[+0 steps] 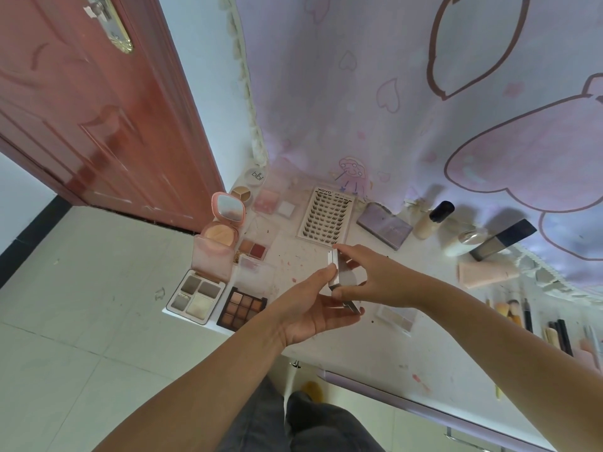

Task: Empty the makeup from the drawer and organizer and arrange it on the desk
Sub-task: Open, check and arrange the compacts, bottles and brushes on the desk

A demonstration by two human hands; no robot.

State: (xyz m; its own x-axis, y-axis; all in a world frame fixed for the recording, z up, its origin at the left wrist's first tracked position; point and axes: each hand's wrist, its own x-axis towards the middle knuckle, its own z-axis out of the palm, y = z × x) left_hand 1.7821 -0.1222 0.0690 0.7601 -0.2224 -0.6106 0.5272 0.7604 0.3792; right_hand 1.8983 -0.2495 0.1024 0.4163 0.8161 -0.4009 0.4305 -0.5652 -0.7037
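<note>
- Both hands raised above the middle of the worktop (385,347), sharing one small silver compact (342,275) opened like a book.
- Left hand (313,308) palm up under the compact, thumb pressed on the upright lid, fingers cupped beneath the lower half: grip closed on the compact.
- Right hand (375,278) reaching in from the right, forefinger on the top corner of the lid, thumb at its lower edge: grip pinching the same compact.
- Compact held in the air, clear of the worktop, just in front of the lash tray (328,215).
- Laid out on the left end of the worktop: pink powder compact (222,230) with its mirror up, four-pan shadow palette (195,295) at the corner, dark nine-pan palette (243,308) just beside it, small red and brown palette (253,249) behind.
- Toward the back edge: round white jar (256,177), round three-colour pot (241,192), pink blush palette (267,200).
- Right of the lash tray: lilac palette (385,226), foundation bottle (432,220) with a black cap lying on its side, dark flat tube (502,239), pink tube (486,274).
- Brushes (515,311) and pencils in a row near the right edge.
- Lilac cartoon cloth (424,93) hanging behind, red door (98,109) on the left, tiled floor (81,321) below.
</note>
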